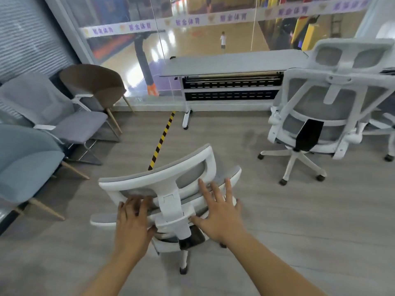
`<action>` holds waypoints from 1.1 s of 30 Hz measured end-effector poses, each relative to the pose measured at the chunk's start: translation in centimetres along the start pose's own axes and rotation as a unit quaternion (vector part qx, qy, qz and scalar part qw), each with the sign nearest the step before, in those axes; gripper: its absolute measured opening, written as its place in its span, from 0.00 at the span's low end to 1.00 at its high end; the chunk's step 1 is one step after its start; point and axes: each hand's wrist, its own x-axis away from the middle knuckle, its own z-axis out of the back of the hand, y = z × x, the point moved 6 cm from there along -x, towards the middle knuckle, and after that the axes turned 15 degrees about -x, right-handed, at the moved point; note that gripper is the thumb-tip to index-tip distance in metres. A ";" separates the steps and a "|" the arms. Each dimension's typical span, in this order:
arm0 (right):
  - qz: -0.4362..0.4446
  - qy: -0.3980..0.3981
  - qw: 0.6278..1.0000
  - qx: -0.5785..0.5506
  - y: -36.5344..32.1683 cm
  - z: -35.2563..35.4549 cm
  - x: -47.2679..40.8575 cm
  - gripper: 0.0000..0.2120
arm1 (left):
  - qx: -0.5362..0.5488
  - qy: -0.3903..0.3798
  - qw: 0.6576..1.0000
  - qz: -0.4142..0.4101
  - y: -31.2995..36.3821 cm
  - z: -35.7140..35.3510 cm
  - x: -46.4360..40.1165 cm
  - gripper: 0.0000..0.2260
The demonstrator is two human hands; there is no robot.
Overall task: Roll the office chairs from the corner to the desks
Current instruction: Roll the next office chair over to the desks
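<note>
A white office chair (168, 180) with grey mesh stands right below me, its headrest and back facing me. My left hand (132, 221) lies on the back frame left of the centre post, fingers bent over the mesh edge. My right hand (220, 212) is spread flat with straight fingers on the right side of the back. A grey desk (230, 61) stands ahead by the glass wall. A second white office chair (320, 116) stands at the desk's right end, its back to me.
Along the left wall stand a pale blue armchair (23, 165), a grey sled-base chair (64, 122) and a brown tub chair (94, 82). A yellow-black striped strip (162, 137) runs across the floor. Another chair's base (386, 129) shows at the far right.
</note>
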 end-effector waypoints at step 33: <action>-0.138 0.000 0.990 -0.001 13.8 19.7 -66.8 0.58 | -0.047 -0.091 0.981 -0.162 10.8 -11.9 -81.7 0.43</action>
